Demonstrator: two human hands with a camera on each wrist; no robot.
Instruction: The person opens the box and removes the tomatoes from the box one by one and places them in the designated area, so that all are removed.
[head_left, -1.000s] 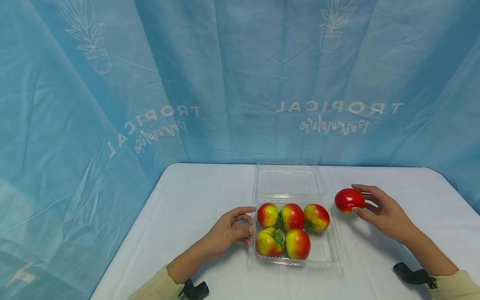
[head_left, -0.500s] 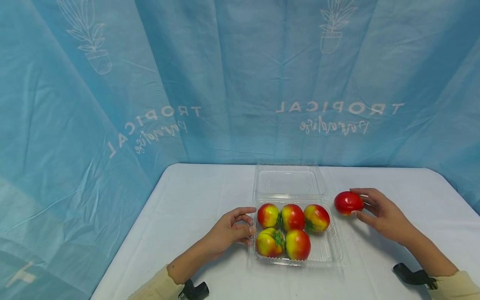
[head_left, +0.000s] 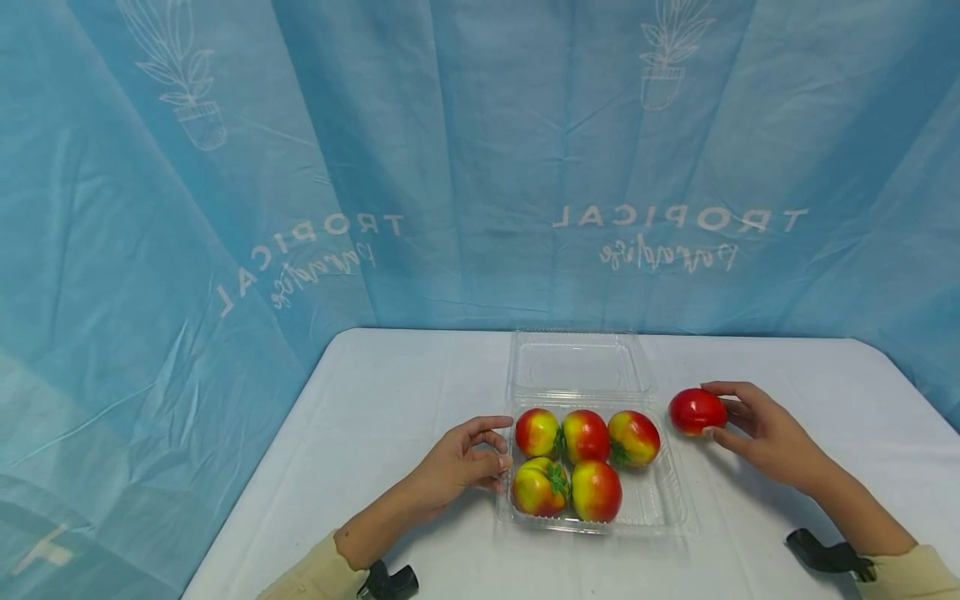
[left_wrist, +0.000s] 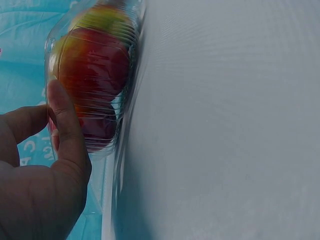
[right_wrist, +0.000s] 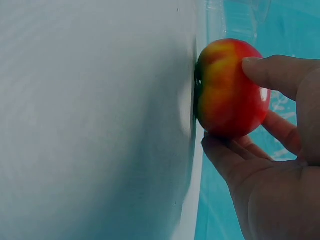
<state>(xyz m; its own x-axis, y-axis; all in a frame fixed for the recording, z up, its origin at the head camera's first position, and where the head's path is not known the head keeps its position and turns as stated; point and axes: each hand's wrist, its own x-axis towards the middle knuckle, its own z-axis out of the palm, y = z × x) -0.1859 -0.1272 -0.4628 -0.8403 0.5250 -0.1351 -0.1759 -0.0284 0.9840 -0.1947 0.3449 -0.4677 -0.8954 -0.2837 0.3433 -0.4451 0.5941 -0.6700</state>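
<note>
A clear plastic clamshell container (head_left: 648,504) stands on the table with its lid (head_left: 577,362) folded back, away from me. Several red-and-yellow fruits (head_left: 596,492) with green leafy tops sit inside in two rows; the front right spot is bare. My left hand (head_left: 468,454) holds the container's left edge, its thumb (left_wrist: 67,117) against the outer wall in the left wrist view. To the right of the container, my right hand (head_left: 765,433) grips another such fruit (head_left: 693,411) between thumb and fingers. In the right wrist view that fruit (right_wrist: 227,95) is right at the tabletop.
A white cloth covers the table (head_left: 405,392). Behind and to the left hangs a blue curtain (head_left: 495,167) with white lettering and plant drawings. A black wrist mount (head_left: 825,550) sits on the right forearm, another (head_left: 390,579) on the left.
My right hand has lowered the fruit slightly, down to the table beside the container. The left hand and the container have stayed in place.
</note>
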